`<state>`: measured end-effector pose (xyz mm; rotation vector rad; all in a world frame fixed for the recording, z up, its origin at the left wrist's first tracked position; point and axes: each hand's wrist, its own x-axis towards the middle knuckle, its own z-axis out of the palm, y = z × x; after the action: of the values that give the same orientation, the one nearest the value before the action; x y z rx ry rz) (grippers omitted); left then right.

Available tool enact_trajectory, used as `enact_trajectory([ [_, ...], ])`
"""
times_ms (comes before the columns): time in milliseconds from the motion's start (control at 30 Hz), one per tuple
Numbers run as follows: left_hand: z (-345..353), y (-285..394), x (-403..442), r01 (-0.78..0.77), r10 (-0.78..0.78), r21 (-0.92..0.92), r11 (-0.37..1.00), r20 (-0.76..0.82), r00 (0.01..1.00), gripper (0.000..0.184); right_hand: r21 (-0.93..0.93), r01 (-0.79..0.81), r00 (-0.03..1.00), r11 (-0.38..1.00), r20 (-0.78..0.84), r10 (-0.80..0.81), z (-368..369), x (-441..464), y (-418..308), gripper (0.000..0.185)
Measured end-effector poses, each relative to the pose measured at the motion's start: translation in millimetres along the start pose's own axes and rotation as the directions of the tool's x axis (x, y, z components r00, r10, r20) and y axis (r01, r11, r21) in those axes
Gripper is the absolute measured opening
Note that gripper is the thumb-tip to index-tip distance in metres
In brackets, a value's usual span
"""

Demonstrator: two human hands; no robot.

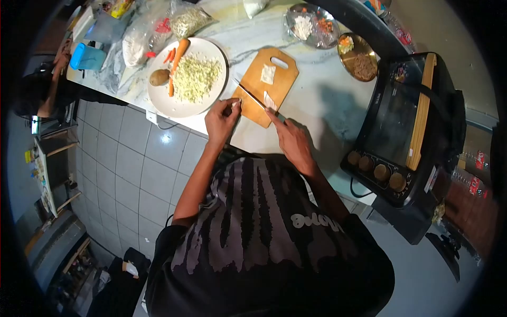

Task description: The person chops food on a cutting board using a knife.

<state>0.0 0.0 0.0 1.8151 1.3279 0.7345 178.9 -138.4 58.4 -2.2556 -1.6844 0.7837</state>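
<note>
The knife (249,92) lies slantwise over the wooden cutting board (285,79), which sits close to the near edge of the bench (240,42). Its tip points toward the far left corner of the bench; its handle end is in the right hand (292,138), where the grip is closed round it, the forefinger stretched forward along it. The knife looks slim, light and stiff; the handle is the place to hold, well back from the blade.

Just to the right of the blade lies a pale strip (270,100), and farther from the near edge a flat pale slab (268,75). Both look soft and moist, probably slippery and easy to tear, so light fingertips on the broad faces should suit them better than a squeeze on the edges.

The left hand (222,120) is at the board's left side, fingertips bunched. A small pale bit seems to show there, but I cannot tell whether it is pinched. The board looks rigid, and its handle slot offers a sure hold.
</note>
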Motion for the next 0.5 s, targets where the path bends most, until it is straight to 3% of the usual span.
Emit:
enact_trajectory([
  [67,15.3,-13.1,1.0,-0.024,0.019,-0.097,0.995,-0.05,0.999,0.014,0.088,0.03,0.999,0.996,-0.034,-0.027,10.1,4.5,12.2,0.062],
  [200,-7.7,7.7,-1.7,-0.062,0.064,0.045,0.997,-0.056,0.996,0.013,0.161,0.058,0.998,0.985,-0.043,-0.051,0.3,-6.6,-5.1,0.062],
  [300,-1.8,6.1,-4.9,-0.202,0.208,0.057,0.978,-0.129,0.97,0.012,0.209,0.075,0.997,0.975,-0.042,-0.068,2.7,-11.3,-4.9,0.062],
  [500,-7.5,8.8,-5.5,-0.265,0.278,0.118,0.957,-0.107,0.955,0.015,0.242,0.099,0.995,0.965,-0.035,-0.094,-2.0,-15.4,-10.4,0.063],
])
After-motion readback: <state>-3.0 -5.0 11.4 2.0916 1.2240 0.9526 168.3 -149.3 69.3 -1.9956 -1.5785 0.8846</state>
